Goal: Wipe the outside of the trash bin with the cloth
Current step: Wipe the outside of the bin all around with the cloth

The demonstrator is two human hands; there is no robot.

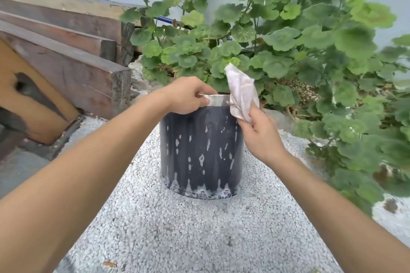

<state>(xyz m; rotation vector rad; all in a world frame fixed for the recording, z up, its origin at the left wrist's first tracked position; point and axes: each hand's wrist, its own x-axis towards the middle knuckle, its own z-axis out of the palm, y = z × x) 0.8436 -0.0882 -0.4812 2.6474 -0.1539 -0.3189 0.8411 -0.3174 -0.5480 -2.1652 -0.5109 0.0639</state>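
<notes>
Bin: dark cylindrical trash bin (200,150), foam-streaked, frame centre, on pebbled ground (177,228) | left hand (188,95) grip clamped on silver rim | right hand (261,137) grip pinching crumpled pale cloth (241,93) at rim's right.

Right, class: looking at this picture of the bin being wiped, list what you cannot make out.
Head view:
- Far side of the trash bin: hidden by its own front.
- Rim under the left hand: covered by fingers.
- Inside of the bin: angle too low.
- Cloth in the right hand: lower end hidden in the fist.
</notes>
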